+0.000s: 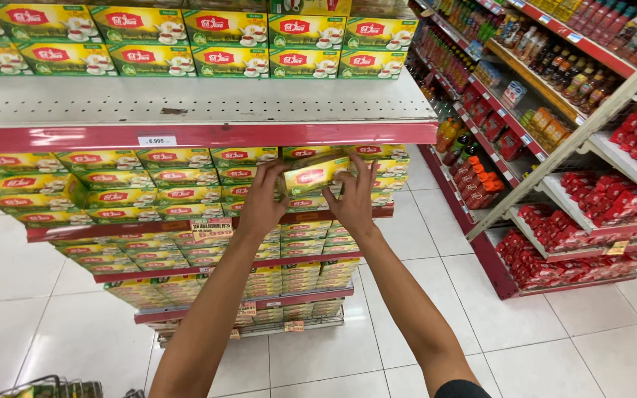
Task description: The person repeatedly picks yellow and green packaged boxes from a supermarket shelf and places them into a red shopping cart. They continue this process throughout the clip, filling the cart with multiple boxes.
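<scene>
Left hand: left hand point(261, 200) raised to the second shelf, fingers curled round the left end of a flat green-and-yellow cardboard tea box with a red label point(312, 175); closed on it, not loose.
Right hand: right hand point(353, 197) on the box's right end, fingers spread up over the top edge, thumb below; a partly open clamp against the cardboard.
Box position: held between both hands just in front of the stacked rows, tilted a little, at the mouth of the second tier under the red-edged white perforated metal shelf point(200, 118). Cannot tell whether its back edge touches the stack.
Surroundings: matching green-and-yellow tea boxes point(119, 193) packed tight in rows on every tier; white price tag point(157, 140) on the red lip; wire trolley basket point(49, 387) at bottom left; white tiled floor point(525, 324); neighbouring shelves of red packets point(591, 221) and bottles to the right.
Risk, as judged: grip is on the ends only, so a squeeze could buckle the thin card. Tilted box may catch the shelf lip or nudge neighbours, and a tightly stacked row could slide forward and spill to the floor.
</scene>
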